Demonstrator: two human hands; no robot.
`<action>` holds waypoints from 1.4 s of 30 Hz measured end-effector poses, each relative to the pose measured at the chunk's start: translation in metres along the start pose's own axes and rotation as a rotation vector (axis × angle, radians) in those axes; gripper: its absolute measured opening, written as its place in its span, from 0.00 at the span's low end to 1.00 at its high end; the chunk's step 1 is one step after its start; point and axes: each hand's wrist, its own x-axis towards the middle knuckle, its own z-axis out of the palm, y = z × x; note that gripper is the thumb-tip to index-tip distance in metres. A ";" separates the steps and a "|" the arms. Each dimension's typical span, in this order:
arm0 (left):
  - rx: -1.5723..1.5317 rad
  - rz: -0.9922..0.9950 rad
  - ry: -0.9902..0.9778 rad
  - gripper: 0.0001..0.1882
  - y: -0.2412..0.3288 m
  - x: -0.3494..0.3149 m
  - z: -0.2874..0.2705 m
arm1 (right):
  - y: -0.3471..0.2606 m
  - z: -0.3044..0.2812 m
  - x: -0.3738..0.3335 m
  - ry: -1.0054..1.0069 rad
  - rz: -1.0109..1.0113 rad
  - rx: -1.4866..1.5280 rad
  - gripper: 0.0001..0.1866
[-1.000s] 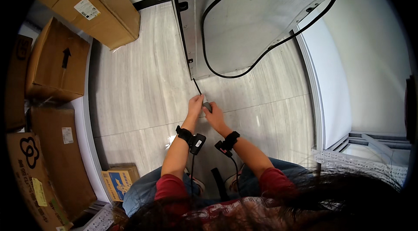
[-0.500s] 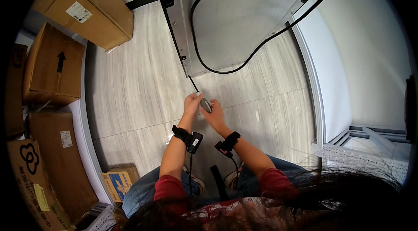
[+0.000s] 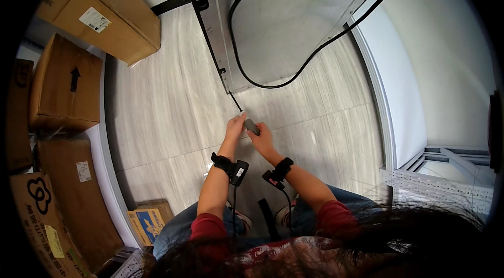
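A grey-handled screwdriver (image 3: 252, 126) is held between my two hands above the floor. Its thin dark shaft (image 3: 236, 102) slants up and left, the tip meeting the bottom corner of a large metal cabinet panel (image 3: 294, 21). My left hand (image 3: 235, 127) pinches the tool where the shaft joins the handle. The fingers of my right hand (image 3: 261, 139) are closed around the handle's rear end. A thick black cable (image 3: 273, 87) hangs in a loop across the panel, in front of my hands. Black straps with small boxes circle both wrists.
Cardboard boxes (image 3: 65, 81) are stacked along the left side, with a small box (image 3: 149, 224) beside my left leg. White panels (image 3: 394, 89) run along the right. Perforated metal rails (image 3: 436, 186) lie at the lower right. Wood-patterned floor (image 3: 157, 105) lies below.
My right hand has opened slightly along the handle and regripped nearer its end. The whole view has shifted a little; the screwdriver tip stays at the panel's corner.
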 end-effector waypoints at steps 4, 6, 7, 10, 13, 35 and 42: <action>0.111 0.085 0.048 0.17 -0.008 -0.002 -0.002 | -0.009 -0.004 0.000 -0.183 0.311 0.164 0.16; 0.168 0.155 0.107 0.17 -0.012 -0.003 -0.002 | -0.011 -0.003 0.002 -0.231 0.370 0.187 0.16; 0.197 0.191 0.129 0.18 -0.012 -0.004 0.001 | -0.007 -0.003 0.000 -0.121 0.179 -0.012 0.16; 0.228 0.228 0.223 0.20 -0.011 -0.008 0.008 | 0.001 0.000 -0.011 0.073 -0.161 -0.304 0.17; -0.017 0.117 0.092 0.20 -0.005 -0.009 0.003 | -0.006 0.000 -0.012 -0.063 0.131 0.062 0.19; 0.097 0.151 0.171 0.16 -0.002 -0.001 0.004 | -0.003 0.005 -0.006 -0.070 0.029 0.062 0.18; 0.252 0.218 0.242 0.14 -0.009 0.002 -0.003 | -0.014 0.005 -0.005 -0.200 0.171 0.038 0.20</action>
